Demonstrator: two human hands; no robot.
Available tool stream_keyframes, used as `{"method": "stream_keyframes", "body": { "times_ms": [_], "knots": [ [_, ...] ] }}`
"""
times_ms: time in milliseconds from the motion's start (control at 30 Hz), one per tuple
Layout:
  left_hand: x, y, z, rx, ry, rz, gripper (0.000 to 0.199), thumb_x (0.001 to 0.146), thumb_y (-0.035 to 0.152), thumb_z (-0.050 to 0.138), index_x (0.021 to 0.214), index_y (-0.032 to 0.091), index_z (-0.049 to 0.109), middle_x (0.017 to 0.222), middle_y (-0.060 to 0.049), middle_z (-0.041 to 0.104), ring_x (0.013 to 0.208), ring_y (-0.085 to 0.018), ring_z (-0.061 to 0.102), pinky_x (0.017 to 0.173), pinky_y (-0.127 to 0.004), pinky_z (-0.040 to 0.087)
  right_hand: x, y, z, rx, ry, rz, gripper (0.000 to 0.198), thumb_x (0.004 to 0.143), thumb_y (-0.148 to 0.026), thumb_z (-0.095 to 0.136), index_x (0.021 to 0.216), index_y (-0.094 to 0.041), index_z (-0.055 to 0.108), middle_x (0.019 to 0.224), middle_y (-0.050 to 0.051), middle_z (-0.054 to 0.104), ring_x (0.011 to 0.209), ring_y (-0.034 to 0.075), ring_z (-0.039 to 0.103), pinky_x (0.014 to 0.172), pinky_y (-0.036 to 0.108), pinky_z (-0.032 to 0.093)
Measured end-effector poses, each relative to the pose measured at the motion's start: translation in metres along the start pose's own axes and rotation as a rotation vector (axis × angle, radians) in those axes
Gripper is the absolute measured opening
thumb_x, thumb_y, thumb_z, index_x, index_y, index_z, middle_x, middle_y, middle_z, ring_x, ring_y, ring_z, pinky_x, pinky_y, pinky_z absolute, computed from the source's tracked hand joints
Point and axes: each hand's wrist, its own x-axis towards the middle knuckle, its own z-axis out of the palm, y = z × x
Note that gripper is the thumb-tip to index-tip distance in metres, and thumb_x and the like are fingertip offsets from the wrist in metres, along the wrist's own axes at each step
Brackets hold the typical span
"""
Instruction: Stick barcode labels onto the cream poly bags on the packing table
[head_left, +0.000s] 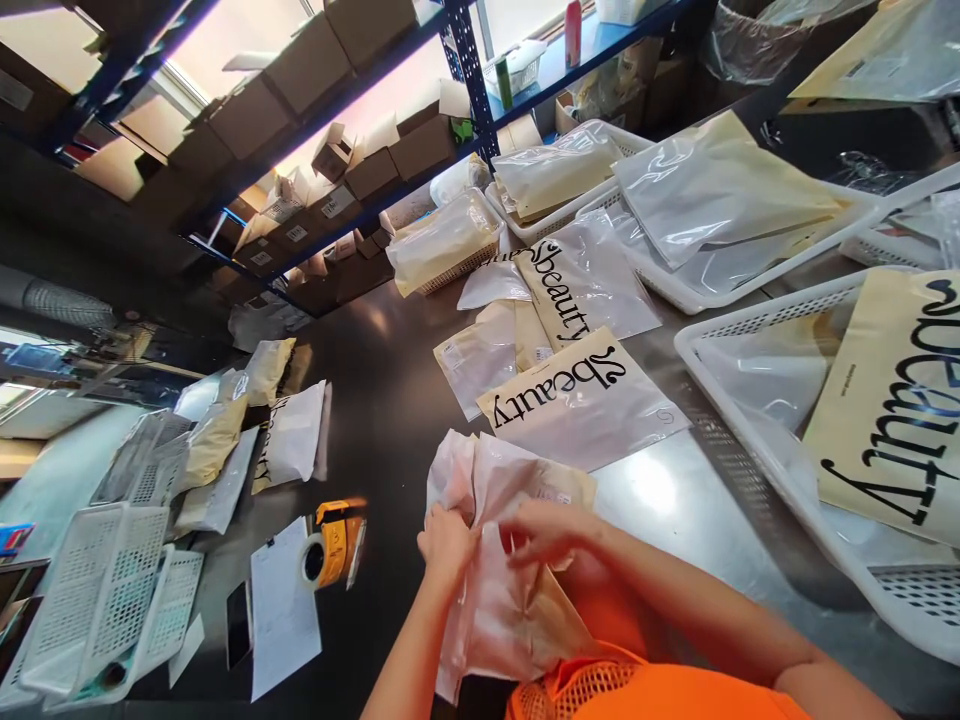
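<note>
Lower centre: left hand [448,545] gripped bag [491,610] near its edge, apparently to steady it; right hand [546,532] overlay it, grip unclear.

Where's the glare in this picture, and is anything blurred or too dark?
Head view: white glare on the metal tabletop; head view: washed-out light behind the blue shelving, deep shadow at upper left; head view: the right hand looks slightly soft.

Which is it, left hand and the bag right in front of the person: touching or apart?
Touching. The head view shows the left hand closed on the upper part of the bag, no gap between.
</note>
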Motion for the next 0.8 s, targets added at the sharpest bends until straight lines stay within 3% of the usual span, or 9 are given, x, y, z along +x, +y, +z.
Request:
{"method": "stream_keyframes", "body": {
  "times_ms": [100,167,267,367,467,567,633,700,800],
  "knots": [
    [-0.002,-0.004,0.007,0.039,0.024,-0.023,0.031,0.086,0.022,0.05,0.106,0.013,0.073,0.128,-0.023,0.056,0.117,-0.038,0.057,0.094,-0.05,0.044,0.012,0.026,-0.061,-0.141,0.439,0.101,0.022,0.085,-0.019,0.053,0.101,-0.016,0.068,0.098,0.007,0.071,0.087,0.019,0.064,0.078,0.028,0.048],
    [-0.002,-0.007,0.011,0.05,0.047,-0.025,0.032,0.087,0.021,0.048,0.105,0.011,0.073,0.126,-0.023,0.056,0.117,-0.036,0.056,0.096,-0.049,0.043,0.022,0.051,-0.095,-0.325,0.657,0.262,0.036,0.088,-0.022,0.05,0.12,-0.014,0.062,0.126,0.014,0.063,0.116,0.027,0.056,0.1,0.039,0.043],
    [-0.001,-0.008,0.013,0.051,0.073,-0.013,0.03,0.083,0.028,0.056,0.101,0.012,0.074,0.122,-0.022,0.058,0.118,-0.035,0.054,0.098,-0.047,0.041,0.024,0.085,-0.116,-0.537,0.639,0.505,0.054,0.092,-0.036,0.049,0.143,-0.017,0.046,0.155,0.014,0.034,0.144,0.038,0.022,0.113,0.063,0.02],
    [-0.001,-0.013,0.014,-0.002,0.056,-0.005,0.022,0.078,0.027,0.059,0.088,0.016,0.075,0.117,-0.017,0.059,0.111,-0.033,0.058,0.093,-0.042,0.043,0.003,0.103,-0.097,-0.526,0.501,0.643,0.051,0.092,-0.04,0.047,0.141,-0.024,0.048,0.157,0.012,0.032,0.145,0.041,0.017,0.107,0.076,0.01],
    [-0.004,-0.029,0.014,-0.151,-0.009,0.042,0.016,0.073,0.03,0.059,0.071,0.017,0.069,0.104,-0.013,0.06,0.094,-0.028,0.062,0.084,-0.038,0.045,-0.033,0.112,-0.07,-0.146,0.643,0.687,0.039,0.078,-0.038,0.067,0.113,-0.021,0.067,0.14,0.016,0.052,0.139,0.045,0.029,0.105,0.076,0.015],
    [-0.011,-0.058,0.014,-0.439,-0.054,0.196,0.028,0.071,0.046,0.06,0.064,0.019,0.058,0.083,-0.008,0.057,0.081,-0.025,0.059,0.077,-0.035,0.046,-0.06,0.126,-0.074,0.372,0.902,0.69,0.028,0.063,-0.036,0.079,0.081,-0.018,0.068,0.097,0.014,0.069,0.107,0.036,0.059,0.097,0.057,0.044],
    [-0.018,-0.078,0.013,-0.659,-0.067,0.228,0.046,0.066,0.066,0.061,0.063,0.021,0.055,0.076,-0.006,0.056,0.08,-0.025,0.057,0.077,-0.035,0.048,-0.065,0.141,-0.101,0.642,1.137,0.705,0.026,0.07,-0.039,0.073,0.083,-0.018,0.063,0.079,0.007,0.066,0.082,0.023,0.064,0.077,0.037,0.055],
    [-0.025,-0.093,0.01,-0.855,-0.07,0.154,0.063,0.057,0.083,0.06,0.066,0.021,0.059,0.079,-0.006,0.06,0.085,-0.026,0.058,0.079,-0.036,0.05,-0.062,0.158,-0.141,0.866,1.399,0.714,0.019,0.081,-0.035,0.062,0.09,-0.019,0.058,0.076,0.002,0.061,0.069,0.014,0.061,0.061,0.023,0.053],
    [-0.036,-0.106,0.005,-0.947,0.053,0.077,0.069,0.055,0.091,0.054,0.069,0.023,0.061,0.078,-0.005,0.065,0.082,-0.025,0.06,0.076,-0.034,0.051,-0.049,0.176,-0.205,1.049,1.607,0.693,0.009,0.09,-0.027,0.049,0.09,-0.018,0.052,0.069,-0.002,0.054,0.061,0.01,0.057,0.055,0.019,0.05]
  ]
}}
